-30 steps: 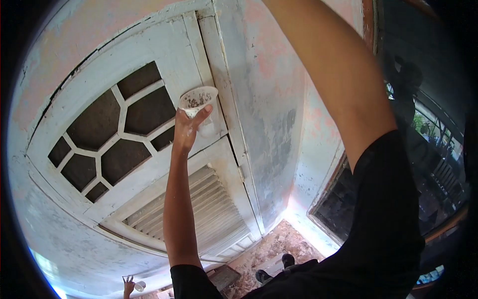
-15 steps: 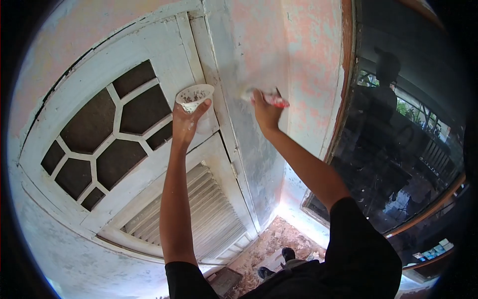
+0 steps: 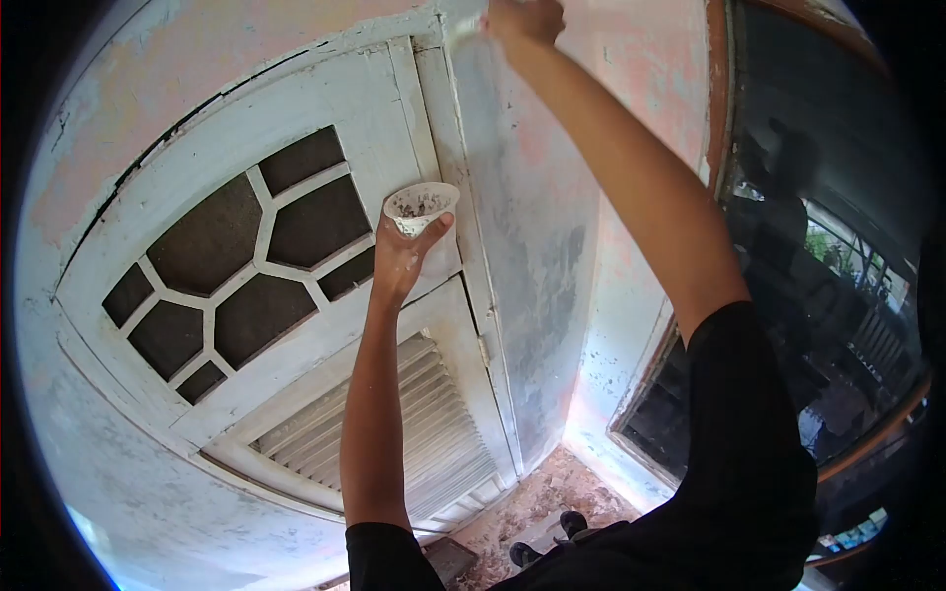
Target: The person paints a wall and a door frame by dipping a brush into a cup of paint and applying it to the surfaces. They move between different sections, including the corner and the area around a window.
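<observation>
My left hand [image 3: 402,258] is closed around a white plastic cup [image 3: 431,225] in front of the panelled door. Dark specks and flakes cling to the inside of the cup, and pale smears mark my thumb side. Raised to the top of the view, my right hand [image 3: 525,20] grips a paintbrush. The pale bristles of the paintbrush [image 3: 465,32] are blurred against the wall [image 3: 522,197] beside the door frame; the handle is mostly hidden by my hand. Grey and faded pink patches cover that wall.
The white door [image 3: 370,94] has dark panes and a louvred lower panel [image 3: 379,424]. On the right is a dark reflective window [image 3: 778,266] in a brown frame. My shoes [image 3: 572,524] stand on a debris-strewn floor [image 3: 522,492], near a dark flat slab [image 3: 451,561].
My right hand has moved up the wall with the paintbrush, from middle height to the top of the view. The left hand still holds the cup; the whole view has shifted slightly.
</observation>
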`<action>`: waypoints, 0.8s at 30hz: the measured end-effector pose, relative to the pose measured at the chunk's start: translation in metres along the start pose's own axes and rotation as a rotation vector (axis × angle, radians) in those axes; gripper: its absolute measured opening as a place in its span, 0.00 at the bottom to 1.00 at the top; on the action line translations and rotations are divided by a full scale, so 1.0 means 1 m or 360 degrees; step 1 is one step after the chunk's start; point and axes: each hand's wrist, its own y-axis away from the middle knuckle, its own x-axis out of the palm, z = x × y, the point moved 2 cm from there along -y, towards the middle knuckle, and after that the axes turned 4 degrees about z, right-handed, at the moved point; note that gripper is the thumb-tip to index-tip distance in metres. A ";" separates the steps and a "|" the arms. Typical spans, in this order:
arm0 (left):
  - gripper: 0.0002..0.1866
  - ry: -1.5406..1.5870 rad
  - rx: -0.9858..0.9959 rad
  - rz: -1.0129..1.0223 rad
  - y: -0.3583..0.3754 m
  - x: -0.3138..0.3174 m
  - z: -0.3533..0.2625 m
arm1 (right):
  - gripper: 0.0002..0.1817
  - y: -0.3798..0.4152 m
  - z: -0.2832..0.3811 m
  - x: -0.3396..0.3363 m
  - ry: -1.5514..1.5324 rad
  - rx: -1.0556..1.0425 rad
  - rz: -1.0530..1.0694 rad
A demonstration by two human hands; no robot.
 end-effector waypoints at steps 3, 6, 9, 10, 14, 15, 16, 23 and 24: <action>0.37 -0.0048 -0.0061 0.0007 -0.002 -0.001 0.005 | 0.23 -0.019 0.028 0.001 -0.0273 -0.0420 -0.0065; 0.37 -0.0024 -0.0102 0.0013 -0.002 0.001 0.004 | 0.21 0.018 -0.008 0.008 -0.0382 -0.0920 -0.0121; 0.37 -0.0079 -0.0087 0.0007 -0.003 0.000 0.007 | 0.09 0.064 -0.040 -0.021 -0.0542 -0.1053 0.0253; 0.37 -0.0070 -0.0089 0.0008 -0.004 -0.001 0.005 | 0.07 0.078 -0.049 -0.031 -0.0543 -0.1050 0.0242; 0.37 -0.0037 -0.0124 0.0005 0.000 0.002 0.005 | 0.04 0.123 -0.093 -0.074 -0.0534 -0.0924 0.0341; 0.37 -0.0030 -0.0127 -0.0011 0.001 0.002 0.006 | 0.04 0.136 -0.103 -0.086 -0.0499 -0.0854 0.0416; 0.37 -0.0050 -0.0112 -0.0012 0.000 0.002 0.006 | 0.04 0.148 -0.112 -0.096 -0.0467 -0.0786 0.0491; 0.37 -0.0023 -0.0069 -0.0018 0.003 0.004 0.004 | 0.13 0.060 -0.077 -0.046 0.0080 -0.0918 0.0920; 0.38 -0.0005 -0.0062 -0.0023 0.002 0.004 0.005 | 0.13 0.038 -0.067 -0.032 0.0042 -0.1020 0.0847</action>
